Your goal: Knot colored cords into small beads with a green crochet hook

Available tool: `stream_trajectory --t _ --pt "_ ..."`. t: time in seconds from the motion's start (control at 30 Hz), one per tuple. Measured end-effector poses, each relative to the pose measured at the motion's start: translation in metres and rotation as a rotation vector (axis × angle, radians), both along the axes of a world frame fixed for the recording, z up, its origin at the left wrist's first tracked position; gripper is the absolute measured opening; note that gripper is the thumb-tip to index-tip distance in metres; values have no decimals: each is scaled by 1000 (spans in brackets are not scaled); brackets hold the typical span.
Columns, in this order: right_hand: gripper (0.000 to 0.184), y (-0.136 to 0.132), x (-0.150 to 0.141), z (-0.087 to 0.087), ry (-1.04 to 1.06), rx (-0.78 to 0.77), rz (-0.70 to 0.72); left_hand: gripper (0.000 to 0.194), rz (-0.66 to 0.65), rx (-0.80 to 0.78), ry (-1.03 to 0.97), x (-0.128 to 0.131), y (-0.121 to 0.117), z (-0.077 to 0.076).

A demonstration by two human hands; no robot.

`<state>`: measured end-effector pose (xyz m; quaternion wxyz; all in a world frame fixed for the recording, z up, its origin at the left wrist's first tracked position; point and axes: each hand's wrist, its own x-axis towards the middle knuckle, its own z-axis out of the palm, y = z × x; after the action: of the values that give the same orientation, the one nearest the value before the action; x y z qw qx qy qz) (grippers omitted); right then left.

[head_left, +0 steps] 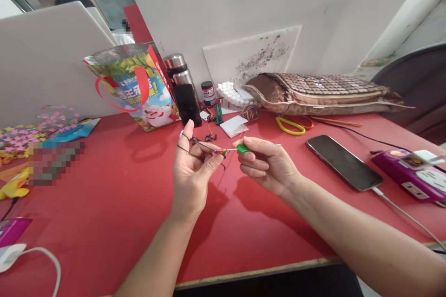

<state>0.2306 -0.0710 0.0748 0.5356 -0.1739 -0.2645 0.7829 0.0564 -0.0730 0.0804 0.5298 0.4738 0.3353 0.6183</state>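
My left hand (191, 167) is raised over the red table (104, 204), palm toward me, with dark thread looped round the index finger and a small multicoloured crocheted piece (219, 151) pinched between thumb and fingers. My right hand (266, 162) pinches a thin metal crochet hook with a green grip (243, 148). The hook's tip meets the crocheted piece, and its bare end points right. A strand of thread hangs down from the work between the two hands.
A ball of multicoloured yarn (250, 112), yellow scissors (291, 126), a white pad (234, 125), a dark phone leaning on a steel flask (179, 72) and a printed gift bag (137, 86) stand behind. A charging phone (343, 161) and purple power strip (407, 174) lie right.
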Motion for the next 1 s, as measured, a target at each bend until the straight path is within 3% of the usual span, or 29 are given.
stream_trajectory --t 0.43,0.6,0.8,1.0 --pt "18 -5 -14 -1 -26 -1 -77 86 114 -69 33 5 -5 4" --pt "20 -10 -16 -1 -110 109 -172 88 128 -78 16 5 -5 6" --pt "20 -11 -13 -7 -339 427 -299 90 81 -66 -9 4 -7 7" --pt "21 -5 -10 -10 -270 349 -244 87 63 -72 -16 4 -7 5"
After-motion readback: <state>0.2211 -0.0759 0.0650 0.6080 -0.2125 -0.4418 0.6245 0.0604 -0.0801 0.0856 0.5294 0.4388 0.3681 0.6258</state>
